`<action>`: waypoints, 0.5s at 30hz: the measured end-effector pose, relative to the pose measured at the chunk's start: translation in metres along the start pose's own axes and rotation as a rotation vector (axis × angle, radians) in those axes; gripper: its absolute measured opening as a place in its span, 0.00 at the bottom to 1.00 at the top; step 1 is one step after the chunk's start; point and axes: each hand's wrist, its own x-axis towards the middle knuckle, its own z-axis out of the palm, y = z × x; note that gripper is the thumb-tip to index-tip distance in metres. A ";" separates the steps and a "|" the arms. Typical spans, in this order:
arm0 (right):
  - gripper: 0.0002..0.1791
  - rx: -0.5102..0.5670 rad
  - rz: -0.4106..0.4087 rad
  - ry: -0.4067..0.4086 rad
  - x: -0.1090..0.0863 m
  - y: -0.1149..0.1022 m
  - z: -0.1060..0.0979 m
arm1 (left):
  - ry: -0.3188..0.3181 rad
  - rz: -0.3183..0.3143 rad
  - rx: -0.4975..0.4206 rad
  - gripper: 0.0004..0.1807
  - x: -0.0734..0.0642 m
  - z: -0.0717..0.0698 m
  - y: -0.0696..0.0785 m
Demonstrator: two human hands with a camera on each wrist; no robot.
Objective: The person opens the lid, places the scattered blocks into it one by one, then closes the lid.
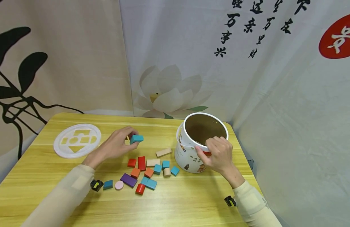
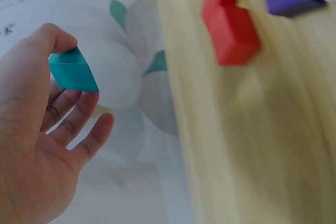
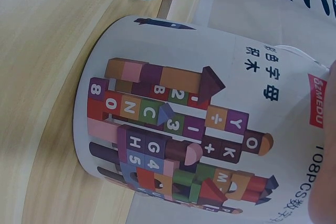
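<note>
Has nearest, on the yellow wood-grain table (image 1: 177, 206), loose red, orange, purple, blue and beige blocks (image 1: 148, 172), seemingly wooden. Beyond, grips the white printed cylindrical bucket (image 1: 183, 157) at its near edge with the right hand (image 1: 219, 154). With the left hand (image 1: 117, 145), pinches 1 teal wedge-like block (image 1: 136, 139) above the table, left of the bucket. Seems mid-transfer of 1 block, direction unclear; likely calls next for firm pinching and steadying the bucket.

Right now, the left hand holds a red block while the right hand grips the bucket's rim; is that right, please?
Not quite: the head view shows the left hand holding a blue block; the right hand does grip the bucket's rim.
</note>
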 end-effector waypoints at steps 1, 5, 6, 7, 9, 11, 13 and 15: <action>0.33 0.000 0.001 -0.001 0.000 0.000 0.000 | 0.004 0.015 -0.002 0.12 0.002 -0.001 0.005; 0.33 0.001 0.005 -0.004 0.000 0.000 -0.001 | 0.032 0.085 -0.007 0.15 0.012 -0.005 0.023; 0.33 0.001 0.006 -0.005 0.000 0.000 -0.001 | 0.039 0.104 -0.012 0.15 0.015 -0.006 0.028; 0.33 0.001 0.007 -0.005 0.000 -0.001 -0.001 | 0.047 0.122 -0.013 0.15 0.018 -0.007 0.033; 0.33 0.000 0.006 -0.007 0.000 -0.001 -0.001 | 0.064 0.161 -0.012 0.15 0.023 -0.008 0.042; 0.33 0.000 0.004 -0.007 0.000 -0.001 -0.001 | 0.077 0.198 -0.013 0.15 0.028 -0.010 0.051; 0.33 0.001 0.003 -0.007 0.000 0.000 -0.001 | 0.090 0.230 -0.015 0.15 0.035 -0.011 0.060; 0.33 0.002 0.002 -0.006 0.000 0.000 -0.001 | 0.096 0.255 -0.020 0.15 0.042 -0.012 0.069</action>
